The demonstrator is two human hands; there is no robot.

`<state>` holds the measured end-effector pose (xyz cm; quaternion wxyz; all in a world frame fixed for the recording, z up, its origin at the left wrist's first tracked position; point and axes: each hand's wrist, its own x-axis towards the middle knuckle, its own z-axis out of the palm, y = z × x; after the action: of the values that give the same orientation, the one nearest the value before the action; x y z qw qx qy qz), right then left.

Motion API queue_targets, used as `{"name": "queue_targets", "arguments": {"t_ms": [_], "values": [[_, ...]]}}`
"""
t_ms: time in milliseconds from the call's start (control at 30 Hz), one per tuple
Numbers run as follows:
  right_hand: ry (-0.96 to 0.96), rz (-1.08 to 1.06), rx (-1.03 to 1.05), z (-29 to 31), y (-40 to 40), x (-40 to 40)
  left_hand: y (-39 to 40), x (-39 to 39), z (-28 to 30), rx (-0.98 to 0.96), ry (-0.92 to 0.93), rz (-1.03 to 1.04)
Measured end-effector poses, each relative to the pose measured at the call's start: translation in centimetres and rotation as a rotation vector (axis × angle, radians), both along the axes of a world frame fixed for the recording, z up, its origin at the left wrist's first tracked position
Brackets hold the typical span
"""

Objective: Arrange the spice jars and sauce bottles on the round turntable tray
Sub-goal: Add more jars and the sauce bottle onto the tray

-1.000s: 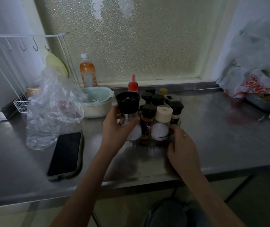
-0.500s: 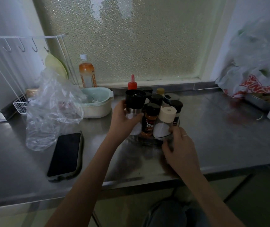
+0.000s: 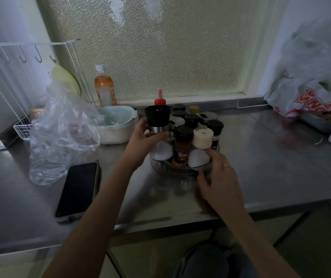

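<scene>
Spice jars and sauce bottles stand crowded together on the round turntable tray (image 3: 172,171), which sits on the steel tabletop (image 3: 260,157) in front of the frosted window. The left hand (image 3: 144,140) has its grip wrapped around a tall grinder (image 3: 158,125) with a black top, upright at the tray's left edge. The right hand (image 3: 218,178) rests at the tray's near right rim, fingers loosely curled against it, just beside a jar with a cream cap (image 3: 201,146). Between grinder and cream-capped jar stands a small brown bottle (image 3: 182,147). A red-capped squeeze bottle (image 3: 160,99) rises behind the grinder. Left of the tray lie a dark phone (image 3: 77,189) and a crumpled clear plastic bag (image 3: 60,135).
</scene>
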<state>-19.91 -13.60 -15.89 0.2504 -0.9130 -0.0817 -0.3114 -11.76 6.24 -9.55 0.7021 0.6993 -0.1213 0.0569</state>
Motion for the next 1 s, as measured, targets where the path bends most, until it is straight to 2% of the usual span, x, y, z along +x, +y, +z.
{"name": "queue_targets", "arguments": {"t_ms": [67,300,500,600,700,867,933,1000], "values": [[0.009,-0.02,0.014,-0.1,0.0,0.1,0.2,-0.1,0.2,-0.031,0.016,-0.061],[0.011,-0.038,-0.003,-0.1,0.0,0.0,0.1,0.1,0.0,0.102,-0.036,-0.166],[0.031,-0.046,0.011,0.0,0.0,0.0,0.6,0.2,-0.1,-0.028,0.01,-0.193],[0.042,-0.054,0.025,0.0,0.1,-0.1,0.5,0.1,0.0,-0.009,0.0,-0.209],[0.044,-0.053,0.033,0.0,0.1,-0.2,0.5,0.1,-0.2,-0.002,-0.031,-0.173],[0.042,-0.048,0.059,0.0,0.1,-0.1,1.6,-0.1,0.3,-0.174,-0.036,0.032],[-0.018,-0.06,0.084,0.4,0.5,-0.2,1.9,-0.1,0.4,-0.201,-0.047,0.089],[-0.136,-0.08,0.022,1.7,1.5,-0.4,2.1,0.0,0.1,-0.156,-0.072,0.12]]}}
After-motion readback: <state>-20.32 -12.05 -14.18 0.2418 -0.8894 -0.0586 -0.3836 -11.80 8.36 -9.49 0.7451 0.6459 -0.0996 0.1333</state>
